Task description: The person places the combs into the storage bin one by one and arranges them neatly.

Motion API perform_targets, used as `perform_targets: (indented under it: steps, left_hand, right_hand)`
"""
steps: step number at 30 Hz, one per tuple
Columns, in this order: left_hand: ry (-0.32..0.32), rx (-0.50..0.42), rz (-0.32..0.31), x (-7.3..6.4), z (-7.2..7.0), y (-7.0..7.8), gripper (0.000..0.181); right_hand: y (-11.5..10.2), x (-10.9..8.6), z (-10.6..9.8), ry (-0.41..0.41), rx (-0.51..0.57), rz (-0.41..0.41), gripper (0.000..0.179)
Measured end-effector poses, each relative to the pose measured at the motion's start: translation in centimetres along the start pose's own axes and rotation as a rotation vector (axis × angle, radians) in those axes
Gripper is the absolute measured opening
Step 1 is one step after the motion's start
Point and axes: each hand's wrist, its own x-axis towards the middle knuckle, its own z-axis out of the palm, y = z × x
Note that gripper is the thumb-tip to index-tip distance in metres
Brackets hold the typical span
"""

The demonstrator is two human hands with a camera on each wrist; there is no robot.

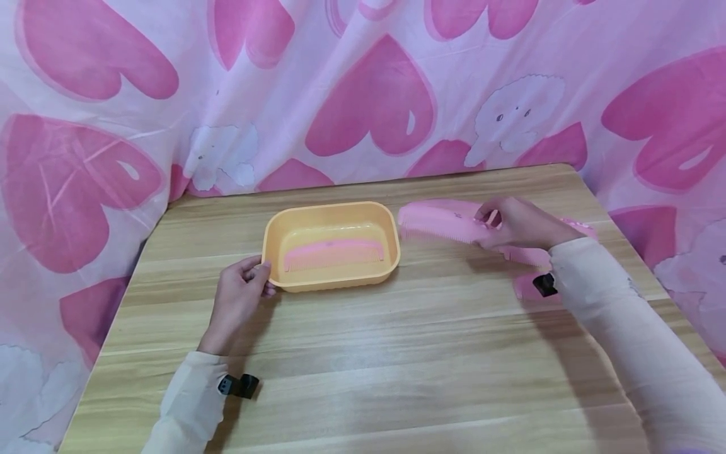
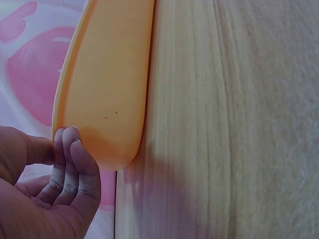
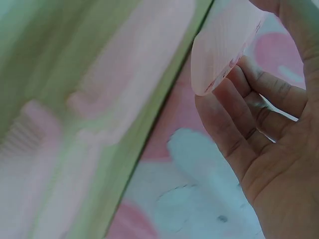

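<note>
A yellow plastic basin (image 1: pixel 334 282) stands on the table, with a pink comb (image 1: pixel 334 253) lying inside it. My left hand (image 1: pixel 239 295) pinches the basin's left front corner, thumb at the rim and fingers against the outer wall (image 2: pixel 107 94). To the right of the basin, my right hand (image 1: pixel 517 224) holds another pink comb (image 1: pixel 433 217) by one end, teeth facing down, over the table. More pink combs (image 1: pixel 530 256) lie beneath and beside the right hand, partly covered by the hand and sleeve. In the right wrist view these combs (image 3: pixel 134 55) are blurred.
The wood-grain table (image 1: pixel 363 366) reaches back to a pink curtain (image 1: pixel 368 94) printed with hearts, which also hangs along both sides. Small black devices (image 1: pixel 241 386) sit at both wrists.
</note>
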Motion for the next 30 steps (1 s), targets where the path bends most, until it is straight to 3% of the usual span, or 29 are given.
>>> perform_targets:
  steps: [6,14,22,30]
  left_hand:
    - [0.000,-0.021,-0.004,0.0,-0.1,-0.2,0.042]
    - [0.005,-0.049,-0.006,0.0,0.1,0.0,0.042]
    - [0.005,-0.046,-0.001,0.1,0.1,0.1,0.041]
    - [0.013,-0.043,-0.035,0.1,0.2,0.2,0.042]
  right_hand:
    - [-3.7,3.3,-0.7,-0.030,0.000,-0.086,0.041]
    - [-8.7,7.2,0.3,-0.090,-0.001,-0.172,0.047]
    - [-12.4,9.9,2.8,-0.154,-0.027,-0.267,0.042]
    - [-14.6,11.5,5.7,-0.217,-0.152,-0.238,0.048]
